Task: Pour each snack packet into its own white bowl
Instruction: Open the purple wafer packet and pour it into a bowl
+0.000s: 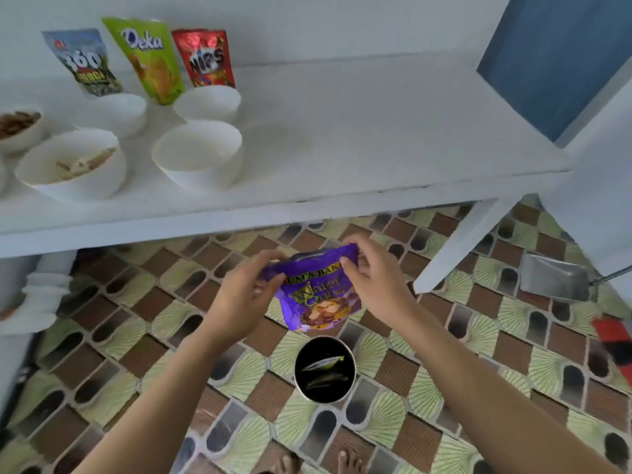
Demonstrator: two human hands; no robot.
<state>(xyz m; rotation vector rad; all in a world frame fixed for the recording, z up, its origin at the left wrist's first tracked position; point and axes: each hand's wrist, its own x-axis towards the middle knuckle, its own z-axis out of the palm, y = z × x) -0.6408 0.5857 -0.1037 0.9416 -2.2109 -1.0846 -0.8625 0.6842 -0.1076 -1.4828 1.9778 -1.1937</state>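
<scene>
The left hand (pixel 246 295) and right hand (pixel 372 278) each pinch an upper corner of the purple packet (pixel 318 299), fingers curled on the foil. The packet's long axis runs from the person's feet toward the white table (pixel 342 131), with its top end farthest from the person (whether that top is torn open yet, I cannot tell). Just below the packet a small black bin (pixel 324 369) stands on the floor, its contents hard to make out. The nearest empty white bowl (pixel 198 152) lies up and left of the packet, so the left hand is nearer. Far left of the packet, a filled bowl (pixel 17 128) is cut off.
</scene>
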